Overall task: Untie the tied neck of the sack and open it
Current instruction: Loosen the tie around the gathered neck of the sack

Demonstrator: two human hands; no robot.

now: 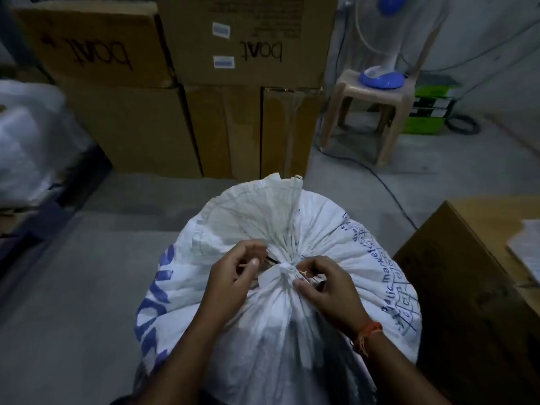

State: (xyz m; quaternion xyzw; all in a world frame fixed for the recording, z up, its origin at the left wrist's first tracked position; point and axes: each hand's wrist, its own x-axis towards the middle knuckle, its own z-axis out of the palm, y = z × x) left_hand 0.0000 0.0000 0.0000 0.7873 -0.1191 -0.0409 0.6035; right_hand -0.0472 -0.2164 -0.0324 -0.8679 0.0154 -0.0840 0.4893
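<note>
On the grey concrete floor [96, 276], near its front edge below the camera, stands the white woven sack [292, 226], its neck [285, 271] bunched and bound by a knot. The job looks barely begun: the knot is tight, the mouth shut, the gathered top fanning away from the person. The left hand [233, 276] pinches at something thin just left of the knot; the right hand [324, 285] pinches the tie on the other side. What each holds is too small to name. Stacked cardboard boxes [181, 83] stand well behind, a plastic stool [377, 112] bears a fan base, and a carton [464, 287] sits near the sack's right. Nothing blocks the hands.
</note>
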